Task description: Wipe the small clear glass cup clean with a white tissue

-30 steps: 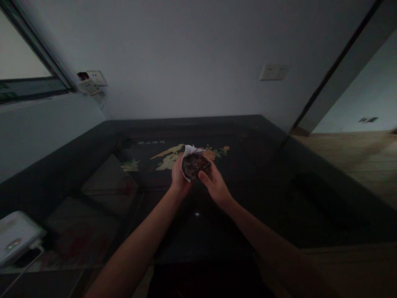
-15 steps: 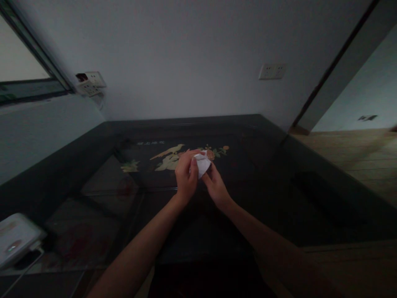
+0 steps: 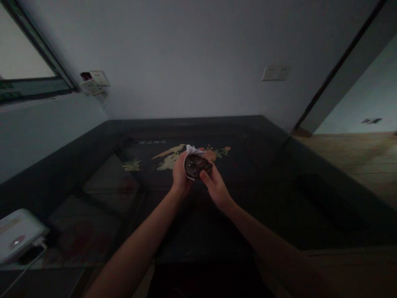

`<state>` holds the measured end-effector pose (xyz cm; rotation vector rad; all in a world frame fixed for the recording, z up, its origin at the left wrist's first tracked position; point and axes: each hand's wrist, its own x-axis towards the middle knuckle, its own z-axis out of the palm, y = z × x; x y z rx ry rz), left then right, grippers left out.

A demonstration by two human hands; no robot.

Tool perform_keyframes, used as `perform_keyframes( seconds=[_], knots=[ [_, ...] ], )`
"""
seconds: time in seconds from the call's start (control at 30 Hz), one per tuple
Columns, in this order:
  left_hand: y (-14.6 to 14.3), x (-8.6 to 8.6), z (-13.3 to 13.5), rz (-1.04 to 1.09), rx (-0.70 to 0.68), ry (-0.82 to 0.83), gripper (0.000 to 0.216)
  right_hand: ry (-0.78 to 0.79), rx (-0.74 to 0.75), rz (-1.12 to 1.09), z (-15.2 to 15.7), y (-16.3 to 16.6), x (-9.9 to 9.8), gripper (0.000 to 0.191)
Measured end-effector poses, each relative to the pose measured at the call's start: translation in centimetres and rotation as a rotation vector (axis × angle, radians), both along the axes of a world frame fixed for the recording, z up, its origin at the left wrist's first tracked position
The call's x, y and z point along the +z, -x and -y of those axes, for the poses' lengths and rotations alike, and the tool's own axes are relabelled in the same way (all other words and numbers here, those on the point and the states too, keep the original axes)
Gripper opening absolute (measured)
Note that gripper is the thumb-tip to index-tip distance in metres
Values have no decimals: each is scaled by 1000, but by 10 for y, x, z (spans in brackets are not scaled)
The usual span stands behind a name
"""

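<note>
A dark, glossy object (image 3: 192,164) is held between two bare hands above the middle of the desk (image 3: 238,223); whether the desk is touched by it cannot be told. Its exact kind cannot be made out in the dim light, but small highlights are caught on its rounded face. A white sheet (image 3: 194,150), thin and crumpled, is wrapped around its left side and far edge. The sheet is grasped by the left hand (image 3: 179,176), which is cupped around the object from the left, with its fingers mostly hidden. The object is gripped from the right by the right hand (image 3: 218,190), whose thumb is laid across the near part of the face.

Just beyond the hands, the dark, shiny desktop is decorated with a pale bird picture (image 3: 169,158) and orange flowers (image 3: 211,155), partly covered by the hands and the sheet. At the left edge, a white device (image 3: 23,229) is seen with a white cable (image 3: 26,270) plugged into it. On the wall (image 3: 186,62) behind, a double socket (image 3: 275,73) is mounted to the right, and more sockets (image 3: 98,78) are fixed near the window (image 3: 27,49).
</note>
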<state>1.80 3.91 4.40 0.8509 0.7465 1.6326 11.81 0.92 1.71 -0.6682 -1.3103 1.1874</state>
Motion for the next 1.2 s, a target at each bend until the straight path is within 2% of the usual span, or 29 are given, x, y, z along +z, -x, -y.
perform_keyframes(
  seconds=[0.07, 0.2, 0.27, 0.33, 0.4, 0.53, 0.73, 0.87, 0.93, 1.03, 1.2],
  knots=[
    [0, -1, 6, -149, 122, -103, 31, 17, -12, -11, 0, 1, -1, 54],
    [-1, -1, 18, -610, 343, -403, 34, 49, -51, -34, -2, 2, -8, 57],
    [-2, 0, 22, -799, 391, -567, 31, 42, -54, -15, -4, 1, -11, 58],
    [-2, 1, 23, -895, 393, -655, 29, 34, -57, 11, -5, 0, -13, 57],
    [-2, 0, 22, -893, 399, -634, 29, 31, -64, 26, -6, -1, -13, 56],
    [1, -6, 14, -693, 378, -417, 31, 41, -73, 22, -4, 0, -8, 51],
    [1, -9, 0, -107, 163, -77, 28, 81, -29, -9, 0, 0, -1, 54],
    [0, -6, -4, 62, 12, 35, 26, 42, -1, -19, 0, 0, 0, 52],
    [0, -6, -3, 51, 29, 29, 26, 38, 16, -32, -1, 0, 0, 52],
    [0, -7, 3, -92, 159, -63, 30, 49, 41, -45, -1, 1, -1, 51],
    [0, -3, 18, -693, 385, -449, 31, 22, -50, 24, -4, 0, -8, 53]
  ],
)
